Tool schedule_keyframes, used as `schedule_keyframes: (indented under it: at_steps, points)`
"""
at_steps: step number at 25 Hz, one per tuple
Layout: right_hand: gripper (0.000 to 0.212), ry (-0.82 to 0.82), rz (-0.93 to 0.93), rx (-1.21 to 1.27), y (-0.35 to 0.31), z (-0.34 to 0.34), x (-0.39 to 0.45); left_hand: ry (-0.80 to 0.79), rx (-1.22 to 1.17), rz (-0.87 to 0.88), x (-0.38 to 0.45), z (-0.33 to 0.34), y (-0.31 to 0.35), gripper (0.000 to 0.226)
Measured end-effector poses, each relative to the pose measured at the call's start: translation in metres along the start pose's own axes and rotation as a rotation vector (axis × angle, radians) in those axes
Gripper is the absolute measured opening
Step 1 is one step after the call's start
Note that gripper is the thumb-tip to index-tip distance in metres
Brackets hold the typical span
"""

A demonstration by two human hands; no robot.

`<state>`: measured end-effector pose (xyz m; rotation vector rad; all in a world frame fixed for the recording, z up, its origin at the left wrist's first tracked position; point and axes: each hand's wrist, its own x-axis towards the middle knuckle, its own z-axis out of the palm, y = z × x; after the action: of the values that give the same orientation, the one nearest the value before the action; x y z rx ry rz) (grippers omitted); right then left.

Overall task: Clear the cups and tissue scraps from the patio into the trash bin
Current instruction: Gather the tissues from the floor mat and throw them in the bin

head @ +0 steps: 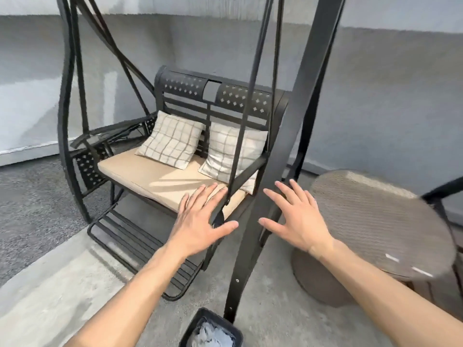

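Both the left hand [200, 222] and the right hand [297, 221] are spread flat and hold nothing, likely because the tissue scraps [209, 334] already sit in the trash bin [194, 324] at 6 o'clock.

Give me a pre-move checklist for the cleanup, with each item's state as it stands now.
1. Left hand free, fingers spread: ok.
2. Right hand free, fingers spread: ok.
3. Trash bin within view, on the floor below the hands, crumpled tissue inside: ok.
4. Seat cushion free of cups and scraps: ok where visible.
5. Round table top cleared: cannot tell, blurred.
6. Floor cleared: ok in view; beyond the frame, cannot tell.
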<state>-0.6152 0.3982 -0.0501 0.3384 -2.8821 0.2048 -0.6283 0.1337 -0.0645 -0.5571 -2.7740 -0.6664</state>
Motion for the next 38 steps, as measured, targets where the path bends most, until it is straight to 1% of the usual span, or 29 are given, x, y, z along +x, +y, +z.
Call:
schedule_keyframes:
  at_steps: [4,6,9,12,16,21,25,29,32,38]
  points:
    - [0.079,0.05,0.269,-0.046,0.066,-0.032,-0.082,-0.066,-0.082,0.268,0.03,0.039,0.088,0.085]
    - [0.08,0.074,0.427,-0.083,0.101,-0.049,-0.141,-0.13,-0.125,0.426,0.042,0.065,0.147,0.085]
    - [0.079,0.112,0.639,-0.136,0.146,-0.075,-0.236,-0.17,-0.169,0.625,0.044,0.104,0.24,0.085]
    - [0.078,0.133,0.866,-0.174,0.182,-0.106,-0.345,-0.23,-0.21,0.8,0.024,0.143,0.346,0.083]
    - [0.077,0.16,1.101,-0.244,0.212,-0.146,-0.49,-0.334,-0.303,1.003,-0.031,0.187,0.481,0.083]
    - [0.08,0.213,1.347,-0.28,0.234,-0.184,-0.656,-0.413,-0.394,1.202,-0.112,0.229,0.634,0.081]
    - [0.079,0.245,1.516,-0.264,0.238,-0.199,-0.752,-0.505,-0.466,1.295,-0.168,0.259,0.718,0.078]
    - [0.079,0.284,1.671,-0.298,0.228,-0.204,-0.819,-0.595,-0.483,1.401,-0.21,0.288,0.783,0.079]
    - [0.081,0.304,1.765,-0.277,0.227,-0.208,-0.859,-0.666,-0.507,1.471,-0.239,0.304,0.83,0.076]
    - [0.079,0.345,1.869,-0.278,0.268,-0.208,-0.917,-0.724,-0.54,1.579,-0.271,0.348,0.925,0.077]
